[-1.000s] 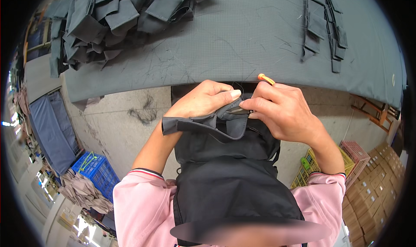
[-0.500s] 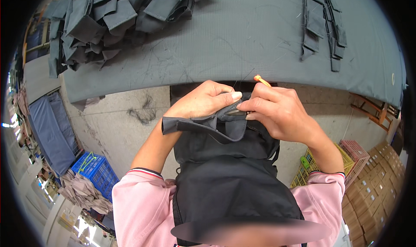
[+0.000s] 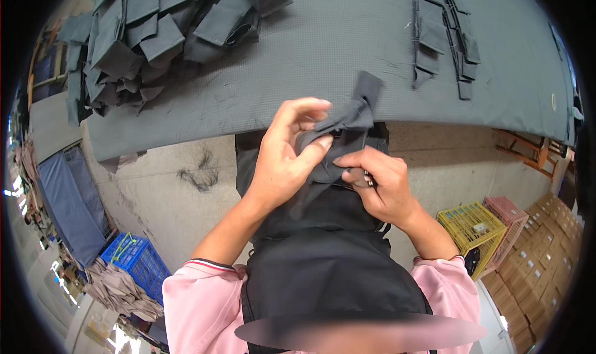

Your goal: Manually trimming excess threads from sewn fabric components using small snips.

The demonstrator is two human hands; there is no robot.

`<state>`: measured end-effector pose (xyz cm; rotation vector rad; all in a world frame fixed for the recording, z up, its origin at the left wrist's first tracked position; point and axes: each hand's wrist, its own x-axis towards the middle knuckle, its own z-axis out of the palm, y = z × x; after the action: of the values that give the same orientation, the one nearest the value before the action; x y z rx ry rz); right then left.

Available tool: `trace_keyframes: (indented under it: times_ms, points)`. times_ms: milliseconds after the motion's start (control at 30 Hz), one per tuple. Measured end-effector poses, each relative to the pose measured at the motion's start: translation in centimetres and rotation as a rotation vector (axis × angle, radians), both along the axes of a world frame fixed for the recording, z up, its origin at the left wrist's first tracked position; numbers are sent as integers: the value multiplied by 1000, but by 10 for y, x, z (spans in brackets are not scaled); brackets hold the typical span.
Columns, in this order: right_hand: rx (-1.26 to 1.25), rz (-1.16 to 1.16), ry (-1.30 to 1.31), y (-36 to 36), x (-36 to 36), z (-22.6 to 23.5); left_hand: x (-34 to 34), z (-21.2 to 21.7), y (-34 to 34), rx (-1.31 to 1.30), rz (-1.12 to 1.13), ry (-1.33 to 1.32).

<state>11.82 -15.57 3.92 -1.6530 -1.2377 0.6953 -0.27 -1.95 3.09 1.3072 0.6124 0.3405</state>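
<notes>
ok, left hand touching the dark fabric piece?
Touching. Head view: left hand pinches the dark fabric piece, thumb pressed on it.

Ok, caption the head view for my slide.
Both hands, left and right, fold a dark grey fabric piece above a grey cutting table.

This is a sewing or garment workshop. A long table covered in dark grey cloth carries a heap of cut dark grey fabric pieces at its left end and a short row of narrow dark fabric strips at its right. Loose thread clippings lie on the bare concrete floor (unswept). Blue, yellow and pink plastic crates stand below, beside stacked brown cardboard boxes.
</notes>
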Motion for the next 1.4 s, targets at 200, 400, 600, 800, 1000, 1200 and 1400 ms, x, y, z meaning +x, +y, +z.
trace_keyframes:
  times_ms: [200,400,600,800,1000,1200,1400]
  points:
    - [48,-213,-29,25,17,-26,5,-5,-10,-295,104,102]
    - [-21,-212,141,26,10,-19,2,-4,-25,-324,226,2]
    - [-84,-194,-433,7,0,13,8,-6,-26,-288,353,37]
    - [-25,-132,-606,16,-2,8,11,-5,-30,-306,366,39]
    - [-75,-78,-707,16,-3,8,11,-5,-33,-243,390,51]
    - [-117,-122,-608,15,-7,12,11,-6,-33,-276,371,40]
    - [-145,-125,-444,11,0,12,11,-8,-32,-297,338,9]
